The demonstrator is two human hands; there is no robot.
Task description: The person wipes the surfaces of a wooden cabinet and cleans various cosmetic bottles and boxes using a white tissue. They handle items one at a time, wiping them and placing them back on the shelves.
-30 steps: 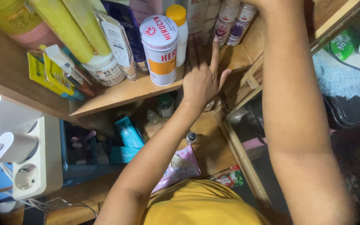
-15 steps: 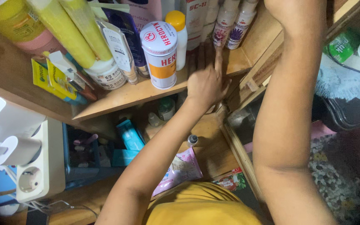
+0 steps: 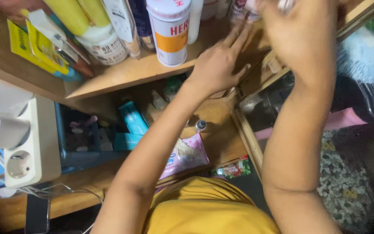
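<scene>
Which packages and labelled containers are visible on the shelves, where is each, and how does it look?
White can, orange band: upper shelf, by left hand.
Yellow flat packet: upper shelf, left end.
Pink-white pouch: lower shelf, lying flat.
Teal box: lower shelf, tilted.

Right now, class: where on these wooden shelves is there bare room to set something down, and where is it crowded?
Bare wood: the upper shelf's front edge left of the white-and-orange can; the lower shelf right of the small bottle. Crowded: behind the can, and around the teal tube.

Wooden shelves (image 3: 122,73) (two tiers), patterned floor mat (image 3: 347,182) at right
</scene>
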